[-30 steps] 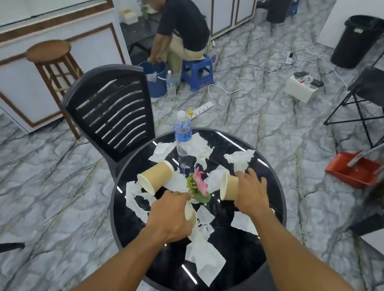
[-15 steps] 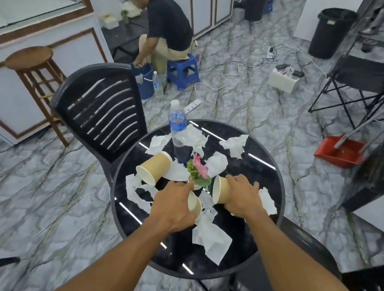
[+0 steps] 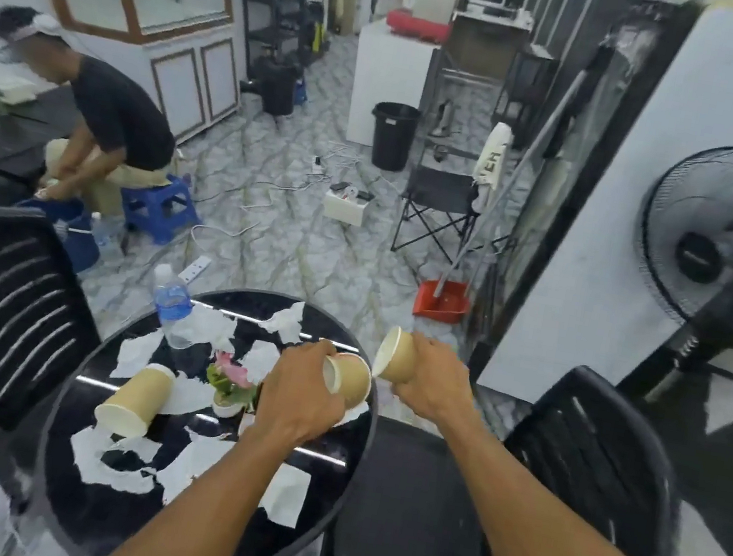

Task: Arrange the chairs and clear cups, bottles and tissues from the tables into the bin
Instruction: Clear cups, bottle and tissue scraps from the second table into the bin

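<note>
Left hand [image 3: 301, 393] has its grip clamped on a cup [image 3: 347, 379] above the desk's [image 3: 110, 521] right edge; right hand [image 3: 431, 385] grips another cup [image 3: 397, 356] just past that edge. A third cup [image 3: 135, 399], bottle [image 3: 170, 310] and tissues [image 3: 197, 468] lie on the desk. Open floor [image 3: 293, 241] leads to the bin [image 3: 392, 136].

On the table [image 3: 86, 493], a cup [image 3: 134, 399] lies left of the plant [image 3: 232, 384], bottle [image 3: 170, 310] behind.

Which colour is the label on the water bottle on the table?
Blue, on the water bottle; head view.
</note>
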`<state>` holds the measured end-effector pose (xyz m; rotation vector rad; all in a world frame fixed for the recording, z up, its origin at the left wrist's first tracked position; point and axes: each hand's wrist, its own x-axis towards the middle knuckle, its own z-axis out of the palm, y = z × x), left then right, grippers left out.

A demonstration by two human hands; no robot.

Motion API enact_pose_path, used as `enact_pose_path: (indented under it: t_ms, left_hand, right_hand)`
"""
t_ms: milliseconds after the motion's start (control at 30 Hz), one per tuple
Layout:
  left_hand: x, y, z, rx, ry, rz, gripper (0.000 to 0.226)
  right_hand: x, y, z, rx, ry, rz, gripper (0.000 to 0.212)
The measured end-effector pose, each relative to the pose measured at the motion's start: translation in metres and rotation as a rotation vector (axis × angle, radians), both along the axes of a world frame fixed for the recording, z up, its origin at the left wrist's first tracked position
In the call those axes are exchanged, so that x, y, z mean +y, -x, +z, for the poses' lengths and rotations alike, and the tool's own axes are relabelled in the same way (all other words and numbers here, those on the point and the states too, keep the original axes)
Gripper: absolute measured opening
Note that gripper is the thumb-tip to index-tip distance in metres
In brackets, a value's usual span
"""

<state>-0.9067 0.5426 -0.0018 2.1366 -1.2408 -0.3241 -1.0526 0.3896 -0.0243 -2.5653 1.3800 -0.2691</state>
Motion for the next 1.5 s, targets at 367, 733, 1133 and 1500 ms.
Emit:
enact_pose_path:
  t_ms: [367, 733, 1133, 1500]
  left_hand:
    - [-0.046, 0.25, 0.047, 0.144, 0.311, -0.279, 0.059]
    - [0.038, 0.57, 0.032, -0.048, 0.137, -1.009, 0.058]
    - [0.144, 0.808, -0.05, -0.043, -0.177, -1.621, 0.056]
    - [0.171, 0.898, -0.148, -0.234, -0.412, -1.643, 0.062]
  right_hand:
    - [0.055, 0.277, 0.078, -0.066, 0.207, -0.703, 0.07]
    - [0.268, 0.582, 0.039, -0.083, -0.013, -1.32, 0.065]
    - [0.476, 0.756, -0.04, -0.38, -0.235, -2.024, 0.067]
    - [0.509, 0.808, -0.17, -0.504, -0.607, -1.864, 0.095]
